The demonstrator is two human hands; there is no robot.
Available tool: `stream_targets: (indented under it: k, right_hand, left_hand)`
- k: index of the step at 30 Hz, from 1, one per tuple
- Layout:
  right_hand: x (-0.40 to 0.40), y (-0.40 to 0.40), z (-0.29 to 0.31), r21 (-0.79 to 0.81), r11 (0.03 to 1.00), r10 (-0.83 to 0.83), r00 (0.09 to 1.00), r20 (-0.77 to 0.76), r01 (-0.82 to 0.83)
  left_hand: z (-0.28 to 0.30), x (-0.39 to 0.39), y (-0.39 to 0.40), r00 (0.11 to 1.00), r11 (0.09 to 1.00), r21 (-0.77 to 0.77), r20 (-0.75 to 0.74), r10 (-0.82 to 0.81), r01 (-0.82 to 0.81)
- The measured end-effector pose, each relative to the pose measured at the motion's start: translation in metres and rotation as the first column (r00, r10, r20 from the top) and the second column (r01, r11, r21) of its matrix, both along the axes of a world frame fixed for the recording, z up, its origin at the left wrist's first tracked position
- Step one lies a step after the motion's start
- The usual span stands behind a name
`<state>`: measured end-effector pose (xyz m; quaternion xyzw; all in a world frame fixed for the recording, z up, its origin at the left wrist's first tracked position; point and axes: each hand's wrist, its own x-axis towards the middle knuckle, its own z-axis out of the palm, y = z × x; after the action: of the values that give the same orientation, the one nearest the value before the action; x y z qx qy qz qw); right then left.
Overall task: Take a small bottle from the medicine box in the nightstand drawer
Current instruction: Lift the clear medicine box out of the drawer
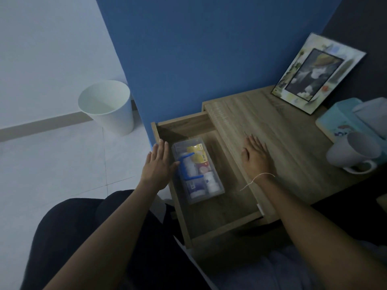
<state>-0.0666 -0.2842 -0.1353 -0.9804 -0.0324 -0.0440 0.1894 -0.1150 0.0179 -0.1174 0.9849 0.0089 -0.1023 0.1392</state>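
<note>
The wooden nightstand drawer stands pulled open. Inside it lies a clear plastic medicine box with a blue handle on its closed lid. Through the lid I make out a yellow packet and small white bottles. My left hand hovers flat over the drawer's left edge, fingers apart, its thumb close to the box lid. My right hand rests palm down on the front edge of the nightstand top, holding nothing. A thin white string is tied round that wrist.
A picture frame leans at the back of the nightstand top. A teal tissue box and a white mug sit at its right. A white waste bin stands on the tiled floor by the blue wall.
</note>
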Motion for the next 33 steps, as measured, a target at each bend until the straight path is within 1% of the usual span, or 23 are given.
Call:
stream_targets:
  k: [1,3,4,5,8,10,13,16,19,21,24,26,30,31,33]
  right_hand:
    - [-0.004,0.004,0.004,0.094,0.995,-0.044,0.999,0.019,0.042]
    - [-0.018,0.019,0.013,0.279,0.948,-0.178,0.982,0.061,0.155]
    - [-0.026,0.032,0.018,0.324,0.931,-0.207,0.975,0.084,0.169]
    - [-0.034,0.046,0.021,0.342,0.93,-0.18,0.978,0.103,0.135]
    - [-0.053,0.088,0.024,0.371,0.928,0.009,0.996,0.089,-0.041]
    - [-0.06,0.105,0.016,0.382,0.921,0.063,0.997,0.051,-0.077]
    - [-0.069,0.122,-0.004,0.316,0.948,0.069,0.995,-0.076,-0.041]
    - [-0.071,0.13,-0.027,0.227,0.973,0.08,0.97,-0.228,-0.026]
    - [-0.075,0.131,-0.047,-0.022,0.995,0.085,0.957,-0.278,-0.095]
    - [-0.076,0.13,-0.055,-0.115,0.986,0.086,0.957,-0.277,-0.122]
    - [-0.074,0.122,-0.062,-0.122,0.986,0.08,0.964,-0.254,-0.114]
    - [-0.072,0.116,-0.064,-0.103,0.992,0.04,0.968,-0.249,-0.067]
    - [-0.086,0.113,-0.064,-0.067,0.995,-0.093,0.958,-0.272,0.078]
    - [-0.089,0.113,-0.063,-0.064,0.995,-0.095,0.953,-0.287,0.079]
    - [-0.093,0.115,-0.063,-0.063,0.997,-0.07,0.947,-0.312,0.053]
  left_hand:
    - [0.001,0.004,-0.001,0.999,1.0,-0.001,0.03,-0.01,0.01]
    - [0.003,0.012,-0.002,0.996,0.999,0.003,0.073,-0.043,0.043]
    - [0.003,0.016,-0.003,0.995,0.998,0.004,0.082,-0.056,0.056]
    - [0.003,0.02,-0.004,0.994,0.998,0.006,0.086,-0.065,0.065]
    - [0.003,0.029,-0.008,0.993,0.996,-0.026,0.087,-0.081,0.084]
    - [0.002,0.036,-0.011,0.99,0.992,-0.06,0.093,-0.105,0.111]
    - [-0.003,0.048,-0.018,0.985,0.983,-0.1,0.093,-0.147,0.156]
    - [-0.013,0.061,-0.025,0.986,0.977,-0.139,0.064,-0.154,0.161]
    - [-0.026,0.072,-0.033,0.986,0.973,-0.159,0.03,-0.166,0.169]
    - [-0.034,0.079,-0.036,0.984,0.97,-0.167,0.003,-0.178,0.176]
    - [-0.045,0.084,-0.037,0.985,0.971,-0.17,-0.019,-0.174,0.168]
    - [-0.051,0.086,-0.035,0.988,0.976,-0.162,-0.014,-0.153,0.149]
    - [-0.057,0.085,-0.035,0.993,0.983,-0.157,0.085,-0.078,0.091]
    - [-0.058,0.086,-0.035,0.995,0.982,-0.174,0.089,-0.052,0.067]
    - [-0.058,0.087,-0.036,0.999,0.972,-0.236,0.038,0.002,0.007]
